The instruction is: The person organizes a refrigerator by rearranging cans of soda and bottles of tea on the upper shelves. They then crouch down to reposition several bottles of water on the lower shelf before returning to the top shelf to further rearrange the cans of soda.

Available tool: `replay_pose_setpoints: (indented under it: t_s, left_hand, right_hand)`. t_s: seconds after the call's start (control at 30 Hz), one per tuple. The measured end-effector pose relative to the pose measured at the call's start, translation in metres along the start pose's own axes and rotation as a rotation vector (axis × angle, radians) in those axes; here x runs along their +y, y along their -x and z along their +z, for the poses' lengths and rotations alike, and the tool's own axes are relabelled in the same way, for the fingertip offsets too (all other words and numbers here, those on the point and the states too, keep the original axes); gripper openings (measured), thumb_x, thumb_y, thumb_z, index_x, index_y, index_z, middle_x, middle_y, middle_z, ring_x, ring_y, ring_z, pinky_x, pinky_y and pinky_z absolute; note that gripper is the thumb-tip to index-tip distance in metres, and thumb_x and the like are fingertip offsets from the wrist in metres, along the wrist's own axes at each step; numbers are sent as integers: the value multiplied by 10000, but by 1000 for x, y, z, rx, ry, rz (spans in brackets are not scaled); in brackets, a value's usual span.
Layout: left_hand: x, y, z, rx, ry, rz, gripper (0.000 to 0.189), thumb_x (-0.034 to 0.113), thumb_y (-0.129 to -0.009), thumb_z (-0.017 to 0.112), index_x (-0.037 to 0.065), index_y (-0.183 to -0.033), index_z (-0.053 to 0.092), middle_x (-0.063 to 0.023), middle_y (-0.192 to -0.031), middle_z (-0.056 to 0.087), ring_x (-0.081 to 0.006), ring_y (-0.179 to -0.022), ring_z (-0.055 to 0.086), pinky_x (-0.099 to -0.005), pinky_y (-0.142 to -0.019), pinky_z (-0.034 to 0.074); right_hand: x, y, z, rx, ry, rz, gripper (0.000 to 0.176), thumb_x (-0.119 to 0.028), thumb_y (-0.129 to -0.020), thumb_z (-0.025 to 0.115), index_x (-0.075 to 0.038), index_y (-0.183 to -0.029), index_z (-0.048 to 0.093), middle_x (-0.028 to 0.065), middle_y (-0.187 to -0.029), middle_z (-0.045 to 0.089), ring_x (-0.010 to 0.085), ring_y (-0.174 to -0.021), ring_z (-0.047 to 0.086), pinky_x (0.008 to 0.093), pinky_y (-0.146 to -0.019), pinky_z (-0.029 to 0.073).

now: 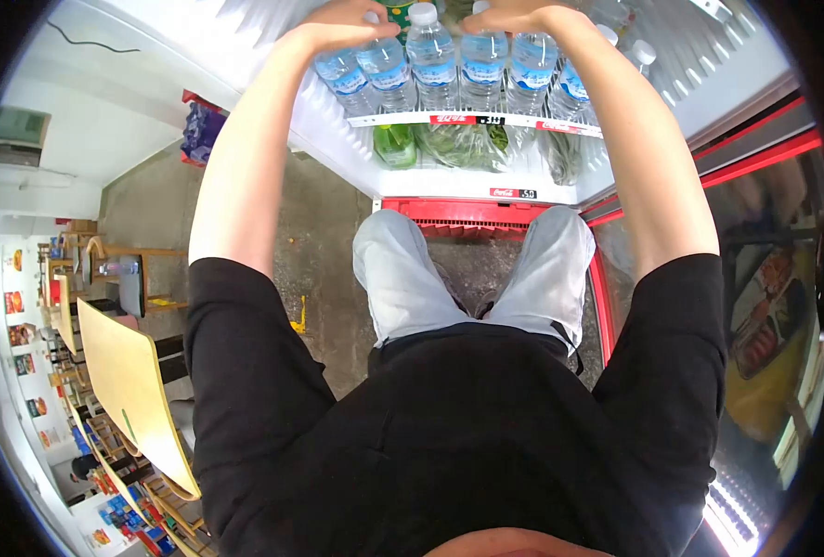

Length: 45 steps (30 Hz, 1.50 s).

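Observation:
Both arms reach into an open drinks fridge, where clear water bottles with blue labels stand in a row on a shelf. My left hand (349, 25) is closed around the upper part of a water bottle (387, 70) at the left of the row. Further right, my right hand (512, 17) has its fingers around the top of another water bottle (482, 71). Between the two hands stands an untouched water bottle (431, 58) with a white cap. The top edge of the picture cuts off part of both hands.
Below the bottles, the lower shelf (449, 185) holds bagged greens (458, 144) and a green package (394, 145). The fridge's glass door (755, 278) stands open at the right. Wooden tables (129, 390) are at the left, and a purple bag (202, 132) is beyond the fridge.

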<state>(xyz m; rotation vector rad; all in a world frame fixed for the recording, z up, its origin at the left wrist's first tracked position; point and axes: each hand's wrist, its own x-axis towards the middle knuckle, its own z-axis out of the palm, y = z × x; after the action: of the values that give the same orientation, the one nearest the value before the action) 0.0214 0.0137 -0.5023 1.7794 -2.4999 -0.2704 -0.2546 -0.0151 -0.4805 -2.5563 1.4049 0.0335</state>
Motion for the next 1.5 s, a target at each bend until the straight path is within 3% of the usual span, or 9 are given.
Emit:
replay_pose_setpoints:
  t_s: [0.37,0.57,0.67,0.77,0.87,0.9,1.0,1.33,1.5]
  left_hand:
    - [7,4,-8,-82,156,-188,517,525,-942,583,36,-986,745,-81,-856,726,-218,-802,673,-373,-767,520]
    - [5,10,-2,104,401,-213,578,537,-931,623,17,-1173,696,-188,-1120,709,-322,-1052,663,-396,-934,496]
    - [-36,-10,21,617,-133,189,477,494,-907,642,75,-1117,729,-138,-1058,750,-305,-1073,681,-411,-945,500]
    - [10,1,3,630,-162,351,508,553,-921,620,87,-1097,719,-168,-1052,735,-356,-1100,658,-462,-957,488]
    - [51,16,-9,222,-43,292,604,514,-921,657,21,-1270,641,-254,-1261,649,-390,-1181,609,-420,-1014,469]
    - [48,12,-6,203,-94,359,611,490,-917,673,29,-1313,611,-277,-1285,630,-421,-1197,594,-437,-1034,464]
    - [51,6,1,147,-13,218,628,501,-919,669,21,-1318,604,-280,-1277,632,-426,-1196,593,-446,-1031,463]
    - [59,7,-6,171,-85,217,582,535,-898,682,30,-1188,679,-256,-1126,695,-422,-1074,649,-467,-937,502]
    - [73,14,-20,156,65,111,619,588,-974,534,14,-1146,687,-249,-1086,704,-409,-1044,658,-466,-902,505]
  right_hand:
    - [12,-8,8,5,-25,-87,740,-598,-816,635,48,-1170,700,221,-1101,730,345,-1023,697,443,-880,534]
    - [3,2,1,-103,-141,-47,648,-568,-791,671,4,-1087,741,168,-1016,744,301,-918,701,439,-818,537]
    - [4,10,-4,-102,-151,-44,583,-526,-787,673,5,-1014,746,152,-949,745,296,-861,692,434,-787,534]
    - [8,4,-1,-94,-131,-58,560,-507,-768,679,6,-982,746,154,-921,745,300,-839,697,432,-764,536]
    - [10,-1,5,-69,-143,-77,567,-519,-767,684,8,-966,747,153,-922,744,302,-834,698,432,-749,535]
    - [7,3,0,-81,-129,-59,588,-537,-767,684,6,-983,748,153,-933,745,302,-854,699,428,-756,533]
    - [7,3,-2,-93,-139,-101,603,-551,-772,680,3,-1000,747,152,-934,744,299,-872,698,421,-768,533]
    - [6,2,1,-66,-157,-55,555,-527,-756,702,-13,-956,761,147,-843,733,286,-792,699,413,-709,540]
    - [11,-6,6,-59,-247,-96,586,-498,-746,723,30,-999,739,158,-861,730,272,-773,700,399,-689,551]
